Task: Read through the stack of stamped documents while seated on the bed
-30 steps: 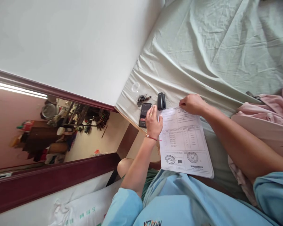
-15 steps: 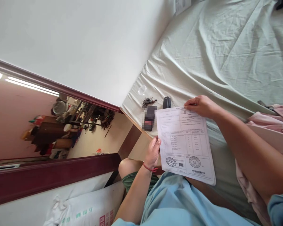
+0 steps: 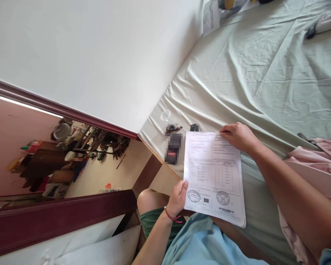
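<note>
A stack of printed papers [image 3: 209,162] with two round stamps near its lower edge is held over my lap and the bed edge. My left hand [image 3: 178,198], with a red string at the wrist, pinches the stack's left edge toward the bottom. At the top right edge, my right hand [image 3: 237,136] has its fingers closed on the papers. Just beyond the top edge lies a black stapler-like object [image 3: 194,127], partly hidden by the papers. A blurred dark object [image 3: 173,147] rests to the left of the papers.
On the light green sheet [image 3: 264,84] lie a bunch of keys [image 3: 173,128] and a clear round lid [image 3: 165,115]. Pink cloth [image 3: 306,158] is bunched at the right. A white wall [image 3: 85,62] rises on the left, above a dark red frame [image 3: 57,221].
The view has tilted upward a little, showing more items at the bed's far end. The papers are now more upright in view and cover more of the black object. Both hands keep their hold.
</note>
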`<state>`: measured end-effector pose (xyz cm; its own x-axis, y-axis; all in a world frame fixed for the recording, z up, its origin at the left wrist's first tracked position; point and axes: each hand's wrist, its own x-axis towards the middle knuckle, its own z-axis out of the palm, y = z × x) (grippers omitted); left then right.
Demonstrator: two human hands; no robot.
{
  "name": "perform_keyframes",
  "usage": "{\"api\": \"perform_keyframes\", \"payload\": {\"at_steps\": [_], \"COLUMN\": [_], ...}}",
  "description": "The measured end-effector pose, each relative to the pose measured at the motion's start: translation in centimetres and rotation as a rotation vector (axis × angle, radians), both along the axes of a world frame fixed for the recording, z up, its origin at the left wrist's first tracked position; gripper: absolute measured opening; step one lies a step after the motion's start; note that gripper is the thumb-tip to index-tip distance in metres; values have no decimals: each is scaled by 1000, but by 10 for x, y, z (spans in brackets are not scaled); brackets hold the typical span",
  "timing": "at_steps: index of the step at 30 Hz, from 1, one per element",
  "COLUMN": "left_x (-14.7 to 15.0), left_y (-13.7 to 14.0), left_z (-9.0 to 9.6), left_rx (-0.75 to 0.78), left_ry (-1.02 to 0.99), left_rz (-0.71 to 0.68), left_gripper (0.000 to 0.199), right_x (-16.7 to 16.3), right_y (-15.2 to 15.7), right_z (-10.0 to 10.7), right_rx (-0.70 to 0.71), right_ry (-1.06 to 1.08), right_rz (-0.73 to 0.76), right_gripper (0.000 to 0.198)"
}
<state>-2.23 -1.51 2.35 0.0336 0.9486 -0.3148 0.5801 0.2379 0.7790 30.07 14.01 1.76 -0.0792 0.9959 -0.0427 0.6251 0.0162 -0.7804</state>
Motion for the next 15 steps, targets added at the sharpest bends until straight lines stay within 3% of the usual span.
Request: {"api": "perform_keyframes", "payload": {"at_steps": [4, 8, 15], "left_x": [4, 5, 7], "left_y": [3, 4, 8], "left_z": [-1, -6, -17], "left_rx": [-1, 31, 208], "left_ry": [6, 46, 182], "left_rz": [-7, -6, -58], "left_gripper": [68, 67, 63], "right_x": [1, 2, -1], "right_y": [1, 1, -2], "right_z": [-6, -12, -18], "right_rx": [181, 268, 428], "right_ry": [-88, -81, -46], "right_rz": [-22, -54, -113], "right_gripper": [24, 26, 25]}}
